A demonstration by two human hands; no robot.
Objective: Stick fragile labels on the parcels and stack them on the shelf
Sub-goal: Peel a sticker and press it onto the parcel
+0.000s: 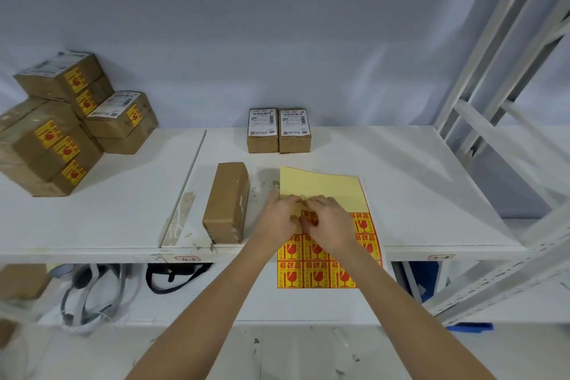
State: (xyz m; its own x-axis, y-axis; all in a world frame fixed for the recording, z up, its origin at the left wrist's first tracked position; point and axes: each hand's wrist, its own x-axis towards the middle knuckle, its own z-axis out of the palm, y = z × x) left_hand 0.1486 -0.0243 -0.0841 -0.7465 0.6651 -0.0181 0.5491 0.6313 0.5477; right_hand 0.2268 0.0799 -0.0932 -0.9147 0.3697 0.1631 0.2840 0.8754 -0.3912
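**Both hands on the label sheet, picking at one fragile sticker**

We see both bare hands meeting over the label sheet (324, 191), which lies on the white shelf board (416, 179) with its near end hanging past the front edge. The far part of the sheet is bare pale-yellow backing; the near part holds rows of red-and-yellow fragile stickers. The left hand (282, 214) and right hand (328, 222) sit knuckle to knuckle, fingers curled down and bunched together at one sticker (309, 216) at the far edge of the printed rows. Fingertips touch that sticker, but we cannot tell whether it is pinched or just pressed: the fingers cover the contact.

Just left of the sheet lies a plain brown parcel (227, 202), long side running front to back, no fragile label visible on it. Behind the sheet, near the wall, two small parcels (279, 131) stand side by side, touching, white shipping labels on top. Far left on the shelf there is a stack of labelled parcels (58, 129), several boxes in tiers, yellow fragile stickers on their facing sides. Below the shelf board we see white and black straps (92, 296) on the lower level. A white metal rack frame (493, 77) rises at right.
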